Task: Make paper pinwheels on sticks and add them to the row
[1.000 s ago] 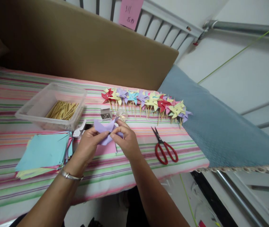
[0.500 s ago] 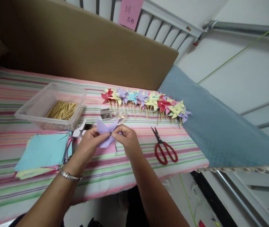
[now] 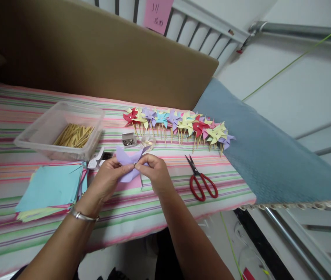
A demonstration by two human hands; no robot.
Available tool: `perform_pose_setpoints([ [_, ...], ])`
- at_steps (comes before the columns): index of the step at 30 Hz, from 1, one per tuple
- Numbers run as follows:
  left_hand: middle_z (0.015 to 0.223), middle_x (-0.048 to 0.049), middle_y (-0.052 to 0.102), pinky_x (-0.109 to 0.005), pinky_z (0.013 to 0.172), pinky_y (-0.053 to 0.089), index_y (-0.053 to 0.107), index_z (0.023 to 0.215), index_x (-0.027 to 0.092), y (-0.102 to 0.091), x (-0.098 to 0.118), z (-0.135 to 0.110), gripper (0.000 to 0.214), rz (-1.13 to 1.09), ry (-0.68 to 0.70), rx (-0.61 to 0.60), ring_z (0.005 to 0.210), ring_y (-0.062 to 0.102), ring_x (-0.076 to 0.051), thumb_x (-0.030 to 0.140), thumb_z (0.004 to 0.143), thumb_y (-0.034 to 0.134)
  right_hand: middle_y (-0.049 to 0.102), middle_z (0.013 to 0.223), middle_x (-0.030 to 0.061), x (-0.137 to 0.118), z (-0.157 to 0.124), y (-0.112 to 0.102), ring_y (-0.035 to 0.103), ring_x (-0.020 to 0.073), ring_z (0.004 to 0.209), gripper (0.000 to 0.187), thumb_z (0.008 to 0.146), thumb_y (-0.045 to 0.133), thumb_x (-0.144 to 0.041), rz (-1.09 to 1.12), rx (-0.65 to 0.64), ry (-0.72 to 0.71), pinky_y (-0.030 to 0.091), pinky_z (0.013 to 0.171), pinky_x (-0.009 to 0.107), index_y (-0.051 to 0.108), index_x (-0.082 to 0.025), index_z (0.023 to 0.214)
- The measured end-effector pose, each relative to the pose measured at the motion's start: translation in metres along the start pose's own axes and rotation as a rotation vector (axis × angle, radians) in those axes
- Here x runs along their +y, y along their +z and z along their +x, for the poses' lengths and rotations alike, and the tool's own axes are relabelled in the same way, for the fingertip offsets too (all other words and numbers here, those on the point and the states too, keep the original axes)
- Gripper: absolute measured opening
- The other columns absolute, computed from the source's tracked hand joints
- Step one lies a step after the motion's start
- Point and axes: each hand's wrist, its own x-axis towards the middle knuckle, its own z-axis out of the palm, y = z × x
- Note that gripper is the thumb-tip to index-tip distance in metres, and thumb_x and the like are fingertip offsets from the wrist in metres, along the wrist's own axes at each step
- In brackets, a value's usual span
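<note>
A purple paper pinwheel (image 3: 128, 158) with its blades folded in is held up between both hands above the striped cloth. My left hand (image 3: 110, 173) pinches it from the left, thumb near the centre. My right hand (image 3: 153, 171) is closed on the centre from the right, fingertips almost touching the left thumb. Something small and dark shows at the centre, too small to make out. Pink paper (image 3: 130, 183) lies beneath the hands. Just beyond them are a small box of metal fasteners (image 3: 129, 140) and a round clear dish (image 3: 148, 142).
Finished pinwheels (image 3: 185, 123) on sticks lie in a row at the back. Red-handled scissors (image 3: 202, 186) rest on the right. On the left are a clear plastic box (image 3: 40, 146) of short wooden sticks and a stack of coloured paper (image 3: 50, 186). Cardboard (image 3: 110, 58) stands behind.
Both hands keep hold of the purple pinwheel, with fingertips at its centre. The whole view has shifted slightly; nothing else has visibly moved.
</note>
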Motion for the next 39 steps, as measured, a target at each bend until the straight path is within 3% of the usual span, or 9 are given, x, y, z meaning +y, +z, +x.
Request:
perform_pose_setpoints([
  [15, 0.07, -0.0014, 0.071, -0.022, 0.065, 0.047, 0.073, 0.072, 0.016, -0.0009, -0.0006, -0.0018, 0.017, -0.067, -0.056, -0.071, 0.063, 0.061, -0.011, 0.018, 0.058, 0.081, 0.052, 0.056, -0.0043, 0.0013, -0.0007, 0.0001, 0.044, 0.0114, 0.053, 0.012, 0.063, 0.069, -0.025, 0.063, -0.028, 0.017, 0.036, 0.057, 0.026, 0.058, -0.021, 0.059],
  [30, 0.068, -0.003, 0.071, -0.022, 0.063, 0.047, 0.074, 0.073, 0.014, 0.0014, 0.0007, -0.0044, 0.021, -0.069, -0.073, -0.039, 0.063, 0.061, -0.012, 0.019, 0.055, 0.083, 0.055, 0.059, -0.0031, 0.0055, 0.0002, 0.0011, 0.045, 0.0116, 0.057, 0.014, 0.061, 0.07, -0.024, 0.129, -0.033, 0.038, 0.035, 0.058, 0.026, 0.057, -0.019, 0.058],
  [39, 0.069, -0.0005, 0.071, -0.018, 0.062, 0.046, 0.074, 0.076, 0.016, -0.0008, -0.0014, -0.0027, 0.018, -0.101, -0.069, -0.056, 0.063, 0.061, -0.009, 0.016, 0.059, 0.081, 0.055, 0.061, -0.0033, 0.0025, 0.0007, 0.0039, 0.046, 0.0114, 0.057, 0.013, 0.062, 0.067, -0.023, 0.052, -0.005, 0.004, 0.036, 0.058, 0.025, 0.054, -0.019, 0.06],
])
